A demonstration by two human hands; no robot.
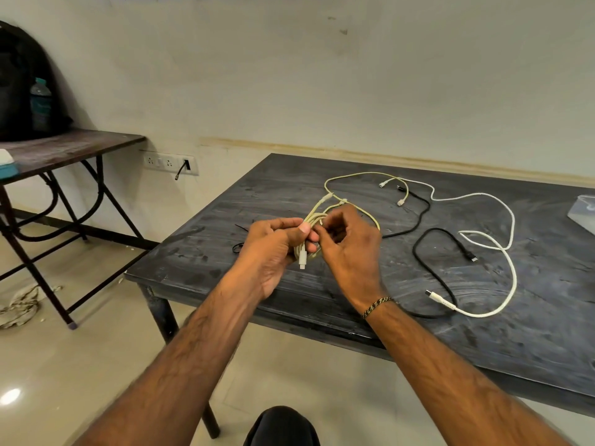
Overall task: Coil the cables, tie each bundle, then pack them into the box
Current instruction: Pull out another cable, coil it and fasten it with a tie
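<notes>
At frame centre, above the table (418, 333), our left hand (273, 249) grips the cream cable (314, 220) coil; our right hand (347, 246) pinches a strand. Light and floppy, it's probably best held across the gathered loops.

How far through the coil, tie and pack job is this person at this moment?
Early. Nothing looks finished: no tied bundle is visible. In hand: the left hand grips a partly coiled cream cable, the right hand pinches its loops, and its tail lies loose on the table. Left: the white cable and black cable lie uncoiled; black ties wait near the table's left edge.
</notes>
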